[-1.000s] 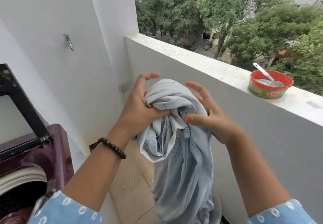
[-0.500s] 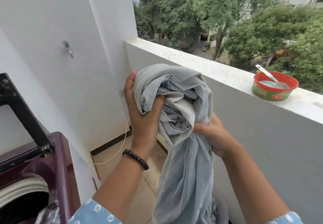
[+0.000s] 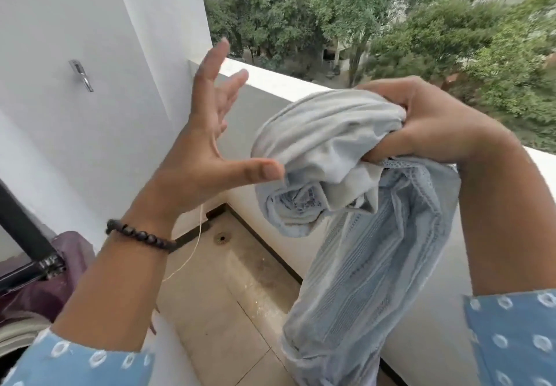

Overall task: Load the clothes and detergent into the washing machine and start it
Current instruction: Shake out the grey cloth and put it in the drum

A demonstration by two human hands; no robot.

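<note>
Head view: tiled balcony floor point(image 3: 228, 304), white parapet point(image 3: 270, 80).

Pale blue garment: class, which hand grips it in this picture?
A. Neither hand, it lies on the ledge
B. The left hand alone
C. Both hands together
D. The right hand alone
D: the right hand has its fingers curled round the bunched pale blue garment, while the left hand is spread open beside it, its thumb tip just at the cloth.

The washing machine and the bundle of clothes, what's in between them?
In the head view, the open left hand and its forearm rise between the washing machine and the clothes gripped by the right hand.
</note>
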